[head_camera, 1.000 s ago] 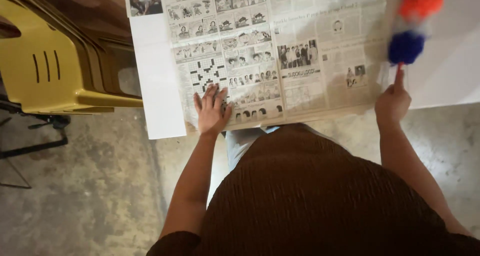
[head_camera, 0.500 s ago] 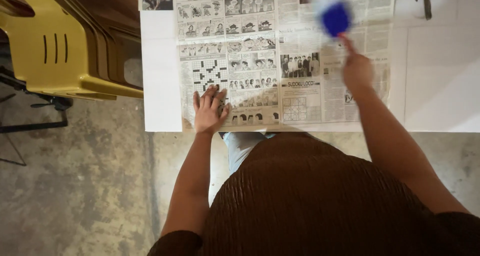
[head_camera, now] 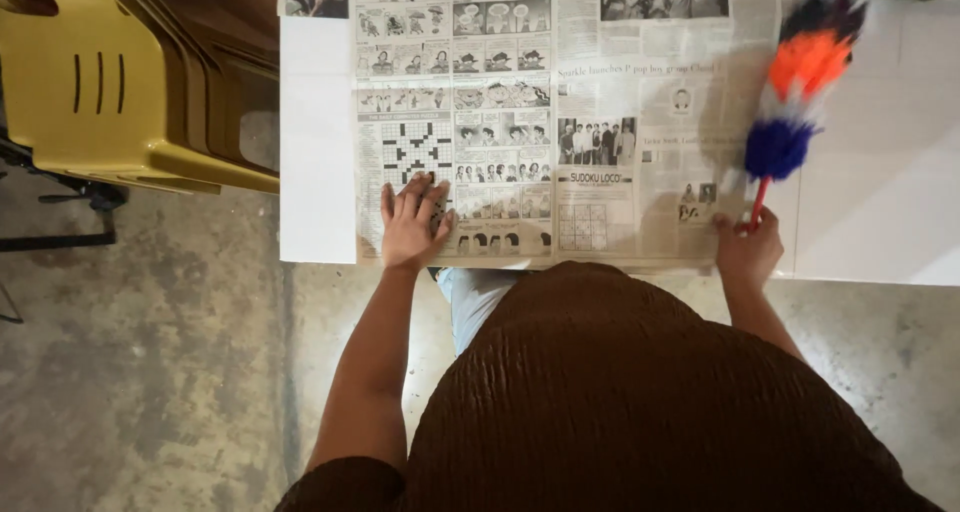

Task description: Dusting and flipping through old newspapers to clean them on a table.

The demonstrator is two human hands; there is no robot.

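Observation:
A spread newspaper (head_camera: 560, 122) lies on a white table (head_camera: 316, 152). My left hand (head_camera: 412, 224) rests flat on the paper's near left part, fingers spread over the crossword. My right hand (head_camera: 748, 250) grips the thin red handle of a feather duster (head_camera: 800, 72) at the paper's near right edge. The duster's blue, orange and dark fluffy head points away from me, over the paper's right side, and looks blurred.
A stack of yellow plastic chairs (head_camera: 110, 92) stands left of the table, against a dark wooden surface (head_camera: 225, 12). Grey concrete floor (head_camera: 140, 372) runs below and to the left. A black metal stand leg (head_camera: 60, 240) lies on the floor at far left.
My right hand swept the duster left across the paper, then back to the near right edge. The left hand stayed pressed on the paper.

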